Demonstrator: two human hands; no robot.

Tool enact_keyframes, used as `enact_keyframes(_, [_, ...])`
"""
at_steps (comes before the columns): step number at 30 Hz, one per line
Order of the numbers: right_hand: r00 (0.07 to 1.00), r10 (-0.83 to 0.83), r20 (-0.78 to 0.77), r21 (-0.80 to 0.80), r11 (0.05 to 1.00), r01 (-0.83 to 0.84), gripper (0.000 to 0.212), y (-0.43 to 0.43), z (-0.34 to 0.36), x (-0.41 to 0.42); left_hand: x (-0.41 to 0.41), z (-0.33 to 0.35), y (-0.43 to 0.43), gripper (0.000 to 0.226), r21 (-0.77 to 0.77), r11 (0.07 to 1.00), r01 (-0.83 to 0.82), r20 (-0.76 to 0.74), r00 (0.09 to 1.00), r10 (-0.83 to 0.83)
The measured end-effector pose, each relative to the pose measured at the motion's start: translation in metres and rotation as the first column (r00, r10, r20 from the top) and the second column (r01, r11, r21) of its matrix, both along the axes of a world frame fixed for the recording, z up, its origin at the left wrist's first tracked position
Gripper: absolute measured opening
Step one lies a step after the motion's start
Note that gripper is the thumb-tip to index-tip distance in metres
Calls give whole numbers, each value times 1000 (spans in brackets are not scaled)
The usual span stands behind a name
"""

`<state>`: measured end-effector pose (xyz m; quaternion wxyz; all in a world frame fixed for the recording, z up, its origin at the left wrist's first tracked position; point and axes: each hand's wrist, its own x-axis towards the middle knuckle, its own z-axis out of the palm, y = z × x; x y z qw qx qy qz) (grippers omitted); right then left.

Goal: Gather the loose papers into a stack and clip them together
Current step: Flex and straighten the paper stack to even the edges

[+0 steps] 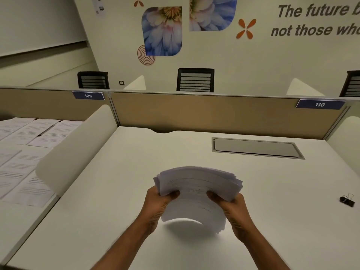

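A thick stack of white papers (198,190) is held upright on its lower edge above the white desk (116,191), bowed into an arch, with sheet edges slightly uneven. My left hand (158,206) grips the stack's left side, thumb on the near face. My right hand (232,208) grips the right side the same way. A black binder clip (347,200) with its silver handles up lies on the desk far to the right, apart from both hands.
A grey cable hatch (255,147) is set into the desk at the back right. A rounded white divider (78,147) separates the left desk, where several printed sheets (29,145) lie spread out. A tan partition (214,112) closes off the back.
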<state>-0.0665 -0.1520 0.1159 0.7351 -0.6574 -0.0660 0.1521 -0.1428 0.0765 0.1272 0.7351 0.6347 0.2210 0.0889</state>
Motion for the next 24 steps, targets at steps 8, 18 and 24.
enact_keyframes(8, [997,51,66,-21,999,-49,38,8,8,-7,-6,4,-9,38,-48,998,-50,8,999,51])
enact_keyframes(18, [989,-141,52,44,989,138,20,7,9,-7,-6,12,-27,22,-18,998,-66,2,998,66])
enact_keyframes(24, [982,-162,93,70,985,155,22,11,17,-10,2,23,-30,25,-2,994,-106,48,993,106])
